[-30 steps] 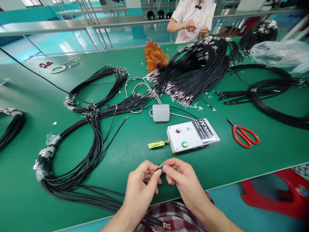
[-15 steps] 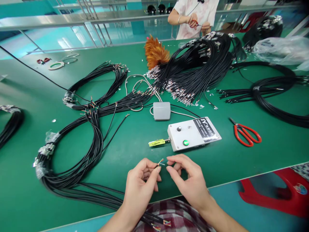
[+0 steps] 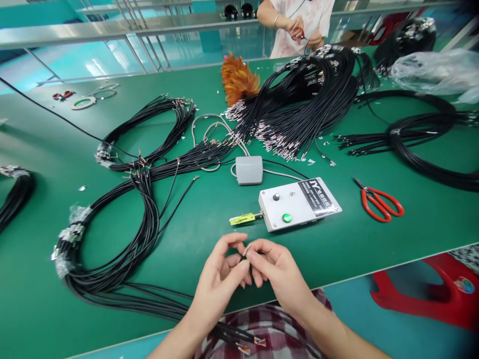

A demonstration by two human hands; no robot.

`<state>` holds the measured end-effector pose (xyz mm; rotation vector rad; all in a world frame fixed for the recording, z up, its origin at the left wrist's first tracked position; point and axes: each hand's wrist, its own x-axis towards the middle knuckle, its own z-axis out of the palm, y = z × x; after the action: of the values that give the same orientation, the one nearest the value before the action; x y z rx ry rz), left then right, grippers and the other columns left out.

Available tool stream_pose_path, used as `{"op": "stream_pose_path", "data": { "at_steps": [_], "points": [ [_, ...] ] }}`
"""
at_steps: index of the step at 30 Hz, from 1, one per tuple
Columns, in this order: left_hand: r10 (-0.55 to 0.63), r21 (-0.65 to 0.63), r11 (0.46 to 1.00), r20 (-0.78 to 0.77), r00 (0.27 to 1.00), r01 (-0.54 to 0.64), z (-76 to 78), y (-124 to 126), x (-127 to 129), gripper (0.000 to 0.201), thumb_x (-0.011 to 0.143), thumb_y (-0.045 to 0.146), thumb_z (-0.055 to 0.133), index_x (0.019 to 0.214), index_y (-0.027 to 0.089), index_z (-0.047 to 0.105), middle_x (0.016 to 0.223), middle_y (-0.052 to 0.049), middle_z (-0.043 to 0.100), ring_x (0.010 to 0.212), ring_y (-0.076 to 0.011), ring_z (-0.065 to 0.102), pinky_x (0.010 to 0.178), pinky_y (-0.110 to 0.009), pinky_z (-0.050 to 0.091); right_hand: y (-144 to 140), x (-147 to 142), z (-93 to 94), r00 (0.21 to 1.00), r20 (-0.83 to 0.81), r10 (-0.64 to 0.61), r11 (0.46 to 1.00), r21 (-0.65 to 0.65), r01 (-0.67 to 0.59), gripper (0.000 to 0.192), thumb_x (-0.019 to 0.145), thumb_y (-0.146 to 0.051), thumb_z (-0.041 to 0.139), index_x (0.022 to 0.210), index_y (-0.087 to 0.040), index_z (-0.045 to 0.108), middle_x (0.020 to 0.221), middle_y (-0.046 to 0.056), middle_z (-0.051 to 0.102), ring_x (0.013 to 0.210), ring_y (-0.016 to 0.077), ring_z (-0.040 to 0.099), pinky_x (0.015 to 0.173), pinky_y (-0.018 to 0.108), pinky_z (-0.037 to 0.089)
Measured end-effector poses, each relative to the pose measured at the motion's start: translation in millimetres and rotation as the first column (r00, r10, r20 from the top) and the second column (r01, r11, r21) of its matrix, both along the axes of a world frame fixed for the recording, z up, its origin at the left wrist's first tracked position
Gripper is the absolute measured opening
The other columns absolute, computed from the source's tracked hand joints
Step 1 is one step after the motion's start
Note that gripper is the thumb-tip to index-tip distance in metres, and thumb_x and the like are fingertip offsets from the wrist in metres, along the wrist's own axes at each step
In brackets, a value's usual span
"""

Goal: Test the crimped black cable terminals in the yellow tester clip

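Observation:
My left hand point(image 3: 217, 281) is closed, thumb against fingers, on the end of a thin black cable point(image 3: 244, 256), mostly covered by the fingers. At its tip, my right hand point(image 3: 279, 267) pinches the fine stripped wires point(image 3: 246, 250) between thumb and forefinger. Both hands meet just above the table's near edge. Beyond them lies a white control box point(image 3: 286, 205) with a lit green button and a yellow-green clip point(image 3: 242, 219) sticking out of its left side. A bundle of black cables point(image 3: 160, 301) runs past my left wrist, its coloured wire ends hanging over my lap.
Red-handled cutters point(image 3: 381, 203) rest right of the box, a grey pedal point(image 3: 249, 170) behind it. Coiled black cables point(image 3: 145, 239) lie left, with a large cable heap point(image 3: 307, 109) at the back. Across the table a person point(image 3: 299, 30) works with cutters. A red stool point(image 3: 430, 294) stands right.
My right hand has moved left to meet the left hand and closed on the wires at the cable's tip, which stood free between the hands before. The view has shifted slightly.

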<state>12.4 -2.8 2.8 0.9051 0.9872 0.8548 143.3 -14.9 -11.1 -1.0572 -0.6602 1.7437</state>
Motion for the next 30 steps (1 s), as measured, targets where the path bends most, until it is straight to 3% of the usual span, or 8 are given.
{"op": "stream_pose_path", "data": {
  "at_steps": [2,7,14,18,21,23,26,30],
  "points": [
    [-0.021,0.0,1.0,-0.039,0.999,0.021,1.6,4,1,0.036,0.08,0.034,0.074,0.109,0.018,0.062,0.09,-0.001,0.057,0.057,-0.0086,0.06,0.051,-0.02,0.047,0,3,-1.0,0.999,0.04,0.028,0.999,0.018,-0.029,0.035,0.077,-0.051,0.071,0.076,-0.018,0.059,0.043,-0.009,0.05,0.045,0.0083,0.048,0.055,0.024,0.044],
    [0.097,0.012,0.995,-0.054,0.994,-0.096,-0.8,7,5,0.022,0.075,0.033,0.078,0.079,0.014,0.068,0.087,-0.001,0.056,0.048,-0.0052,0.054,0.045,-0.02,0.044,-4,9,-4.6,0.948,0.318,0.016,0.989,0.134,-0.062,0.029,0.087,-0.046,0.061,0.079,-0.018,0.06,0.065,-0.004,0.055,0.052,0.0083,0.053,0.052,0.023,0.042],
    [0.146,-0.154,0.976,-0.08,0.986,-0.156,-7.8,-4,1,0.031,0.08,0.042,0.072,0.083,0.018,0.054,0.056,0.006,0.055,0.041,-0.0097,0.055,0.042,-0.02,0.044,-5,12,-2.1,0.614,0.766,-0.193,0.846,0.447,-0.29,0.017,0.095,-0.02,0.048,0.084,-0.02,0.062,0.081,0.002,0.059,0.071,0.0129,0.058,0.067,0.025,0.046],
    [0.164,-0.005,0.985,-0.241,0.956,-0.17,-9.3,-9,-2,0.025,0.084,0.038,0.067,0.078,0.018,0.054,0.054,0.009,0.048,0.037,-0.004,0.04,0.038,-0.015,0.028,-3,15,-6.8,0.562,0.796,-0.225,0.803,0.478,-0.356,0.016,0.095,-0.018,0.049,0.085,-0.02,0.062,0.081,0.002,0.061,0.073,0.014,0.06,0.068,0.026,0.046],
    [0.243,0.219,0.961,-0.368,0.898,-0.171,-10.2,-8,-3,0.012,0.086,0.026,0.063,0.079,0.018,0.058,0.066,0.003,0.057,0.053,-0.0082,0.051,0.05,-0.017,0.04,-4,21,-4.6,0.505,0.836,-0.215,0.803,0.446,-0.395,0.013,0.095,-0.019,0.052,0.09,-0.021,0.064,0.085,0.002,0.065,0.074,0.0146,0.062,0.069,0.028,0.047],
    [0.275,0.321,0.936,-0.417,0.866,-0.142,-10.9,-7,-5,0.007,0.087,0.021,0.06,0.08,0.019,0.06,0.075,0.001,0.061,0.065,-0.012,0.057,0.06,-0.02,0.046,-4,24,0.5,0.38,0.89,-0.252,0.779,0.419,-0.466,0.011,0.093,-0.02,0.056,0.101,-0.019,0.064,0.096,0.004,0.068,0.08,0.0178,0.063,0.073,0.031,0.046],
    [0.261,0.389,0.918,-0.453,0.852,-0.074,-11.3,-6,-8,0.007,0.088,0.019,0.057,0.081,0.02,0.06,0.079,0.0,0.062,0.069,-0.0144,0.059,0.063,-0.023,0.047,0,24,8.1,0.193,0.914,-0.356,0.703,0.398,-0.589,0.021,0.092,-0.028,0.061,0.109,-0.017,0.064,0.106,0.008,0.068,0.091,0.023,0.061,0.076,0.036,0.043],
    [0.176,0.395,0.919,-0.445,0.878,0.016,-9.9,-3,-14,0.011,0.088,0.021,0.056,0.078,0.019,0.061,0.079,-0.001,0.061,0.068,-0.0138,0.056,0.062,-0.023,0.045,11,22,9.6,0.155,0.861,-0.485,0.541,0.435,-0.72,0.021,0.098,-0.025,0.05,0.087,-0.021,0.068,0.084,0.002,0.068,0.078,0.0173,0.056,0.068,0.033,0.035]
  ]
}}
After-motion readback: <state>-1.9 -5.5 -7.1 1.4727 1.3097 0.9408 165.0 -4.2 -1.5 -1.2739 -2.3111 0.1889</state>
